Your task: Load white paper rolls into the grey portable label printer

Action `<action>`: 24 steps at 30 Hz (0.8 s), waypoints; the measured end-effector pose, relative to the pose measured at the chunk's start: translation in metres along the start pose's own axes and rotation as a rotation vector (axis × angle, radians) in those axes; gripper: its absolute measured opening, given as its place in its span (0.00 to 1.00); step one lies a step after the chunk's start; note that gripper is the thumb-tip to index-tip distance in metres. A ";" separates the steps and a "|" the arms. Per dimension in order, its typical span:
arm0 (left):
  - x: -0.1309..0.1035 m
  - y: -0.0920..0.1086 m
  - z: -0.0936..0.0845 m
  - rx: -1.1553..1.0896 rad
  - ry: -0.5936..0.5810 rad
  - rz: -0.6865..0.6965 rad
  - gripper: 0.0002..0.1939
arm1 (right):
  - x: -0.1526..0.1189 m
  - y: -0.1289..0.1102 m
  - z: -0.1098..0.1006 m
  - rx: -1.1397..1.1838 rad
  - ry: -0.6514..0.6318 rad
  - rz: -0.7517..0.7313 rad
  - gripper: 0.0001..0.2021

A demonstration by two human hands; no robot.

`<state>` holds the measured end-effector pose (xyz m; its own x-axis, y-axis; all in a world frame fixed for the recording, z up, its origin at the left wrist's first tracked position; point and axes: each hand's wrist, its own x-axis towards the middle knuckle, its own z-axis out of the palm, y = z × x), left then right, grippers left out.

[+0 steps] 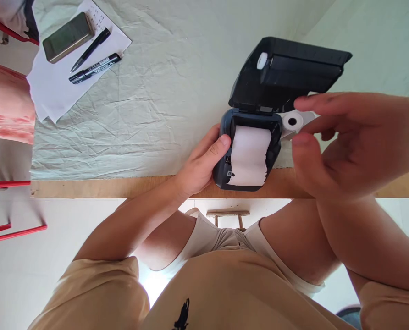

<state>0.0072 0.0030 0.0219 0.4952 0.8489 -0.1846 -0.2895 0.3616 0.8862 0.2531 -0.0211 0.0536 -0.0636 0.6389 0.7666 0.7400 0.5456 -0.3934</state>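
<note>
A dark portable receipt printer (221, 169) stands near the table's front edge with its lid (301, 59) swung up. White paper (249, 156) with ragged edges lies in its compartment. My left hand (204, 162) grips the printer's left side, thumb on the rim. To the right of the printer, my right hand (356, 137) hovers with thumb and forefinger apart and nothing visible between them. Its forefinger tip overlaps the lid's lower edge; whether it touches, I cannot tell. A small white paper roll (292, 121) sits beside the printer, partly behind the right fingers.
A pale green cloth (156, 114) covers the table, leaving a wooden front edge (104, 188). At upper left, a phone (68, 37), a black pen (90, 50) and a black marker (95, 68) lie on white sheets (49, 96). Red-framed furniture (15, 234) stands at left.
</note>
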 end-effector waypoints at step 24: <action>-0.001 0.007 0.009 -0.037 0.069 -0.040 0.32 | 0.017 -0.015 -0.030 -0.001 -0.469 0.131 0.12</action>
<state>0.0123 0.0015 0.0327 0.4500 0.8575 -0.2496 -0.3013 0.4089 0.8614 0.2615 -0.0348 0.0879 -0.2650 0.8778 0.3991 0.7625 0.4442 -0.4705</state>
